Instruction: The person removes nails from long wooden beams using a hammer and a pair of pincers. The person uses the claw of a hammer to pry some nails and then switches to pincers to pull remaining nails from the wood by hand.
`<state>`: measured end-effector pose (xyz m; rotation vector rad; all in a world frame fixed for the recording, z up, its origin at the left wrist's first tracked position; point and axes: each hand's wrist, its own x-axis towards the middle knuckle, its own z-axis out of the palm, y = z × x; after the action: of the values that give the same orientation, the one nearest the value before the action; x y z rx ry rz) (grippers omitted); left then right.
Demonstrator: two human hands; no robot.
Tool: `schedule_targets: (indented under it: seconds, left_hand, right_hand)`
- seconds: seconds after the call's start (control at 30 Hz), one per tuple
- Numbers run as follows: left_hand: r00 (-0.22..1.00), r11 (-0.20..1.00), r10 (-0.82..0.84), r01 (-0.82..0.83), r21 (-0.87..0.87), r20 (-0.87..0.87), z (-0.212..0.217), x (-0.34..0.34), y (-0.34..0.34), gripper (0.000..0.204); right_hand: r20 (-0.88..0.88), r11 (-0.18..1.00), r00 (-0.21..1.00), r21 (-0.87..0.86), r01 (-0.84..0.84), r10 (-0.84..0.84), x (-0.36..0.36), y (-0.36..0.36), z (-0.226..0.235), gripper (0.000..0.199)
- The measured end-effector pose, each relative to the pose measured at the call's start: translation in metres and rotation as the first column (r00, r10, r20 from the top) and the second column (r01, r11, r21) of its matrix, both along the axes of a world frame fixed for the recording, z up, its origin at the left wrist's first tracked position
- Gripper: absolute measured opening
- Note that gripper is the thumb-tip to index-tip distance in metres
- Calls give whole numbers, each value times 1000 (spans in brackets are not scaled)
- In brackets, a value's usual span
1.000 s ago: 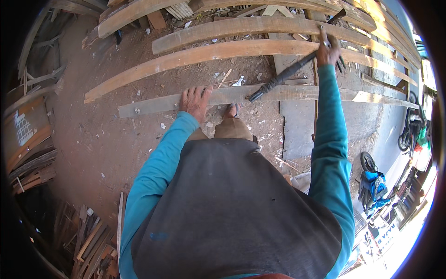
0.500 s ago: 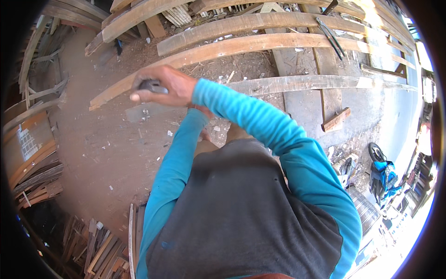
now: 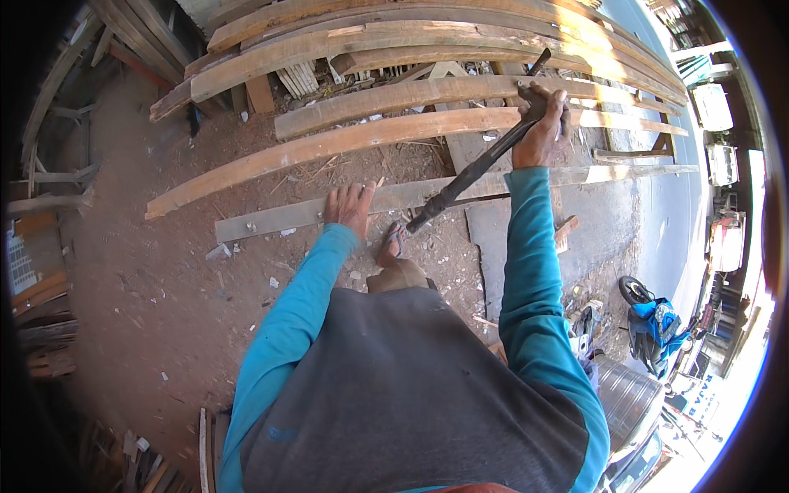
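Note:
My right hand (image 3: 542,127) is closed round a long dark bar-like tool (image 3: 472,174), which slants down toward my foot and thickens near its lower end. Its exact kind does not show. Flat on a long grey wooden beam (image 3: 283,218) lies my left hand (image 3: 351,207), its fingers stretched over the wood. Beyond that beam runs a browner beam (image 3: 329,148), and my right hand is above its right part. A short dark rod (image 3: 540,61) sticks up just past the hand. The long-handled pincers seen earlier cannot be made out apart from the hand and tool.
My sandalled foot (image 3: 395,242) stands beside the grey beam. More beams (image 3: 345,41) are stacked at the back. A grey sheet (image 3: 567,222) lies on the ground at right, near a blue motorbike (image 3: 653,329) and a metal drum (image 3: 629,398). Wood scraps (image 3: 140,464) fill the lower left.
My right hand has swung from the left, across my left arm, to the far right. My left hand now shows on the grey beam. The view has shifted slightly.

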<state>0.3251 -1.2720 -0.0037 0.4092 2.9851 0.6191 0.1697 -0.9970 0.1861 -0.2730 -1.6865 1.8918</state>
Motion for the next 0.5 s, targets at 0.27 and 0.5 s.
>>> schedule_targets:
  seconds: [0.27, 0.5]
  left_hand:
    - [995, 999, 43, -42, -20, 92, 21, 0, 1, 75]
    - [993, 999, 48, -49, 6, 103, 26, -6, 9, 77]
  right_hand:
    - [-96, 907, 995, -415, -69, 32, -156, 53, -68, 47]
    - [134, 889, 987, -436, 139, -89, -204, 81, -168, 57]
